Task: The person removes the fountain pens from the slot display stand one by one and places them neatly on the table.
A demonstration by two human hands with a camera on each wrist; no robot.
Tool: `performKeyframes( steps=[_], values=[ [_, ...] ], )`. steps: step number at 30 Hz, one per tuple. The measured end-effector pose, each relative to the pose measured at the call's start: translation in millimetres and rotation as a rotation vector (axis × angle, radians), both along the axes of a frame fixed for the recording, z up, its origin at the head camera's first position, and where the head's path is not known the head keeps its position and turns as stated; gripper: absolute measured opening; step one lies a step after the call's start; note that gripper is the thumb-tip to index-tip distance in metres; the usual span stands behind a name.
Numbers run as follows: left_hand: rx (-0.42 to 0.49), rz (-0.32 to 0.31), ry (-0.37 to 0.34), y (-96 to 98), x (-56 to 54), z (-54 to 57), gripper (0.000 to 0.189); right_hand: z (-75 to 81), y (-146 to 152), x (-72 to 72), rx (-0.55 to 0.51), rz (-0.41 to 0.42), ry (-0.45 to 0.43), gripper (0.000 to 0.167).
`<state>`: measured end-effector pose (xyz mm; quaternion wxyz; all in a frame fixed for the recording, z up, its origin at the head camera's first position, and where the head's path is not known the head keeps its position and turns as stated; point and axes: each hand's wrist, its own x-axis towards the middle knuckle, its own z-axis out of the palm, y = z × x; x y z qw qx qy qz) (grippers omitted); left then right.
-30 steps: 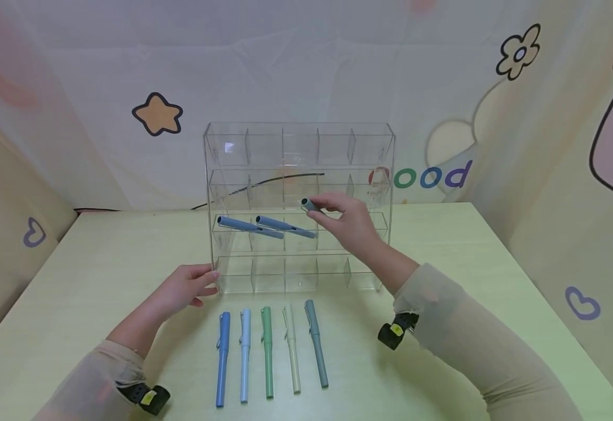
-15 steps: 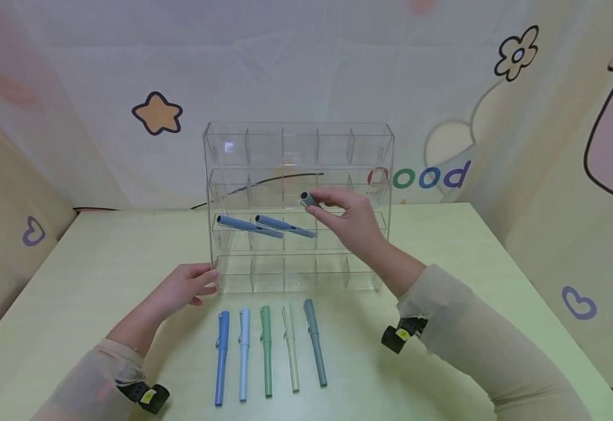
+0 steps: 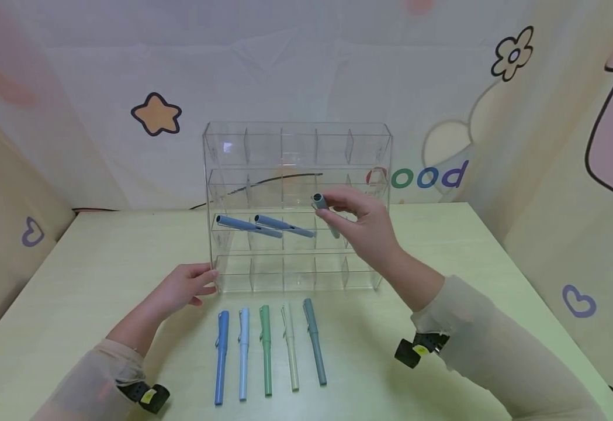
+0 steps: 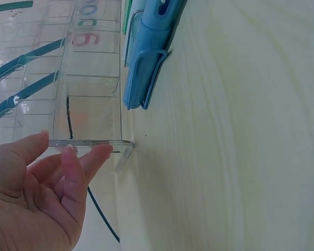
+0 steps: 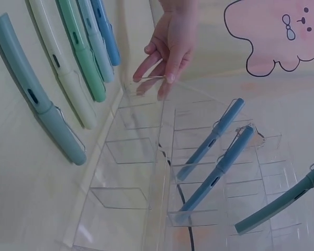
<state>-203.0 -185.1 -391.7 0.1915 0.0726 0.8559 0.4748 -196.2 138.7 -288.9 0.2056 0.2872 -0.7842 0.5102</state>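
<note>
Behind the rack (image 3: 295, 209), lettering "ood" (image 3: 435, 177), perhaps "Good", right grip (image 3: 361, 225) pinching teal pen (image 5: 282, 204), left grip (image 3: 187, 286) apart, touching rack

Rack (image 3: 298, 282) on table (image 3: 117, 251), mid-frame; curtain (image 3: 285, 76) behind. Two pens (image 3: 238, 223) in its third row down, left of centre; right hand (image 3: 373, 227) and another pen (image 3: 320, 203) right of them. Left hand (image 3: 186, 287) at rack's lower left edge. Five pens (image 3: 266, 351) abreast before rack, lower centre.
</note>
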Motion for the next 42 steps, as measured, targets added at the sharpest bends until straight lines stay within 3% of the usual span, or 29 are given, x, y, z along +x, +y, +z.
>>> performKeyframes(
  steps=[12,20,42],
  values=[
    [-0.006,0.0,0.006,-2.9,1.6,0.0,0.057,-16.6,7.3,20.2,-0.057,-0.042,-0.248,0.024],
    [-0.001,-0.008,0.008,-1.5,1.2,-0.1,0.056,-31.8,15.6,35.0,-0.159,-0.035,-0.432,0.028],
    [-0.005,-0.003,0.0,-1.3,-1.7,-3.5,0.057,-73.4,20.5,57.4,-0.152,-0.039,-0.663,0.032]
  ],
)
